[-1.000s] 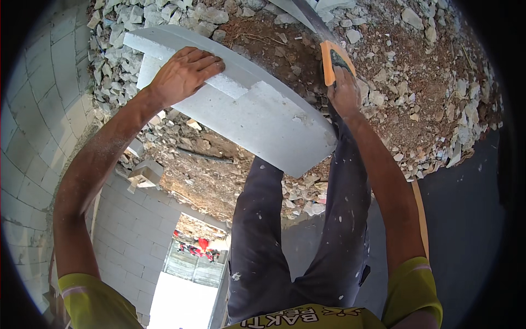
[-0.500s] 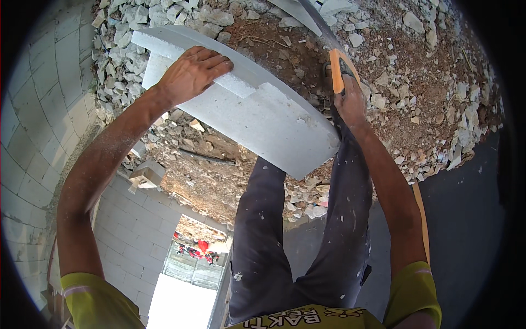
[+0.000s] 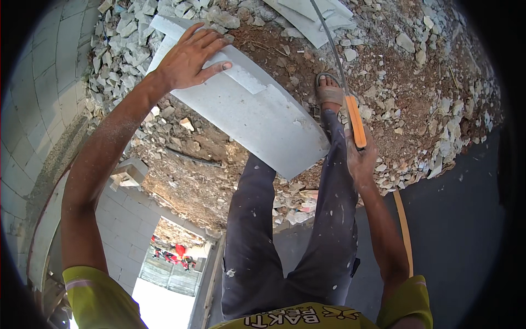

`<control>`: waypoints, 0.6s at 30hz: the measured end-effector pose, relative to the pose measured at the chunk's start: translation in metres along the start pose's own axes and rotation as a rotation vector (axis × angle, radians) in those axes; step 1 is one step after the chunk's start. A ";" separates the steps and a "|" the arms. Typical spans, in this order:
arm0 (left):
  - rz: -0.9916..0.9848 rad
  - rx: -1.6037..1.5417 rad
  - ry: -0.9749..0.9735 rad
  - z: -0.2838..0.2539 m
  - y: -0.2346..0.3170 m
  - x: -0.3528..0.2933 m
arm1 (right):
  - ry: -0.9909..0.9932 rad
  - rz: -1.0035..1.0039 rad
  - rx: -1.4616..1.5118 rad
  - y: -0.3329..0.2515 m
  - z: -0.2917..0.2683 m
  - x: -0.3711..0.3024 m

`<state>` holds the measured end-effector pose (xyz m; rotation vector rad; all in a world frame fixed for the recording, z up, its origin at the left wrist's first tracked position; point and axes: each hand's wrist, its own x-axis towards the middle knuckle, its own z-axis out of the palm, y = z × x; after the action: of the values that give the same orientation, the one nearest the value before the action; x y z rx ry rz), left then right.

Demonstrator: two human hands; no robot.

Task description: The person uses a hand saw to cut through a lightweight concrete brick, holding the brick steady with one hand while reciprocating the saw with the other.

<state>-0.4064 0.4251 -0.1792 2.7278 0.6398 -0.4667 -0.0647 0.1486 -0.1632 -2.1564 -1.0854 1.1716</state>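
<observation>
A large light-grey lightweight concrete block [image 3: 263, 120] slants across the rubble in front of my legs, its near end by my knees. Its far-left end has a step cut out of the upper face. My left hand [image 3: 193, 59] lies on that far part, fingers spread and thumb out to the side. To the right of the block, my right hand [image 3: 362, 159] is closed round the orange handle of a handsaw [image 3: 356, 122]. The saw's thin blade points away from me, apart from the block. My sandalled foot [image 3: 330, 92] stands between block and saw.
Broken grey slabs [image 3: 315, 19] lie at the far side, near the blade tip. Stone rubble [image 3: 416, 104] and brown soil surround the block. A block wall [image 3: 52, 82] rises at left; a small cut block [image 3: 130, 172] sits near it. A wooden strip [image 3: 404, 230] lies at right.
My right hand has drawn the saw back toward me, and more of its blade and my foot now show. My left hand's fingers have spread and its thumb has moved outward.
</observation>
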 end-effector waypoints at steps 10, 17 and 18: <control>-0.246 -0.149 0.192 -0.010 -0.105 -0.009 | -0.193 0.128 -0.091 -0.075 -0.151 -0.166; -0.282 -0.348 0.008 -0.006 -0.161 0.005 | -0.294 -0.352 -0.616 -0.103 -0.198 -0.249; -0.334 -0.359 0.014 -0.008 -0.180 0.001 | -0.285 -0.456 -0.668 -0.092 -0.204 -0.259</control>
<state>-0.4884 0.5823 -0.2111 2.2952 1.0775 -0.3640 -0.0168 -0.0115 0.1353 -2.0182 -2.2103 1.0012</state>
